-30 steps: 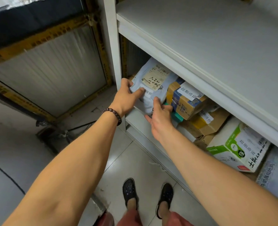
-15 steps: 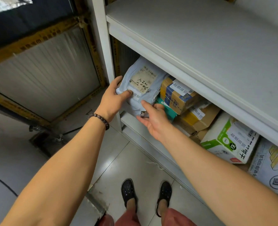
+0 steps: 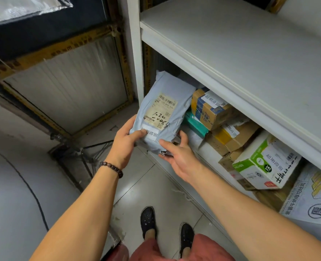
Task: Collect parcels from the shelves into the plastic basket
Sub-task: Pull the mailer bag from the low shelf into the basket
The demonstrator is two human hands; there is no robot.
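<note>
A bead bracelet (image 3: 111, 168) sits on my left wrist. My left hand (image 3: 124, 146) grips the lower left corner of the grey parcel (image 3: 167, 110). The thumb lies across its front face and touches the white sticker, and the other fingers are hidden behind its left edge.

The parcel stands tilted at the left end of the white shelf unit (image 3: 231, 53). Its top end leans in under the upper board, and its bottom end juts out past the lower level's front edge. My right hand (image 3: 178, 157) holds the bottom right corner from below, thumb along the lower edge and fingers (image 3: 184, 137) curled up round the right side.

Just beside the parcel, a blue and yellow box (image 3: 210, 110) rests on a teal packet (image 3: 195, 125). Brown cartons (image 3: 237, 136) come next, then a green and white box (image 3: 265, 166).
</note>
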